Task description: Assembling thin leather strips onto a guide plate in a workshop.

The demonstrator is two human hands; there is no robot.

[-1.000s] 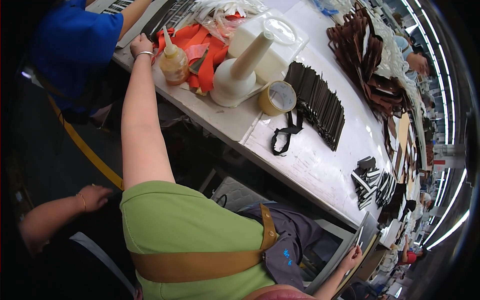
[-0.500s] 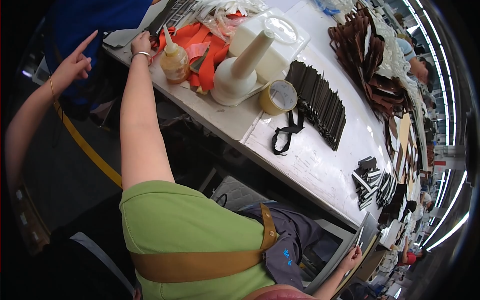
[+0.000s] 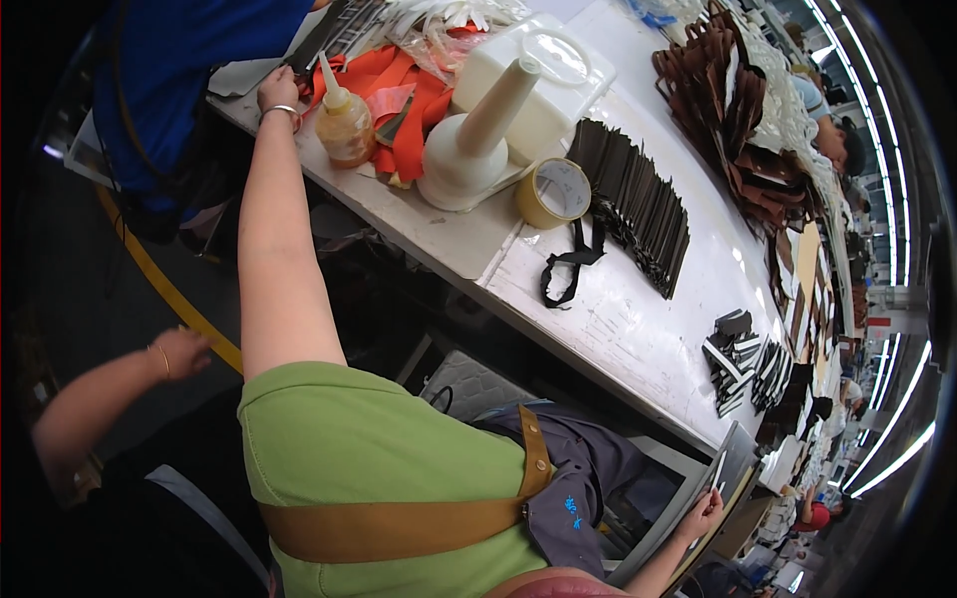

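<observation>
My left arm, in a green sleeve, stretches to the table's far left corner. There my left hand (image 3: 278,92), with a bangle at its wrist, is closed beside dark strips (image 3: 324,38); what its fingers hold, if anything, is hidden. Close to it stand a squeeze bottle of amber liquid (image 3: 345,132) and orange fabric pieces (image 3: 429,105). At the lower right my right hand (image 3: 704,514) pinches a thin white stick (image 3: 720,470) over a grey panel by the table. A co-worker's blurred hand (image 3: 185,353), with a thin bracelet, hangs at the left, apart from my arm.
On the white table (image 3: 638,344) are a white long-necked container (image 3: 464,149), a white jug (image 3: 563,55), a tape roll (image 3: 553,193), a black loop (image 3: 570,269), stacked dark strips (image 3: 638,204) and black-and-white pieces (image 3: 738,364). Brown straps (image 3: 713,100) lie beyond. A person in blue (image 3: 189,80) stands far left.
The co-worker's pointing hand has dropped down and toward the right. The person in blue has shifted slightly right. My two hands stay about where they were.
</observation>
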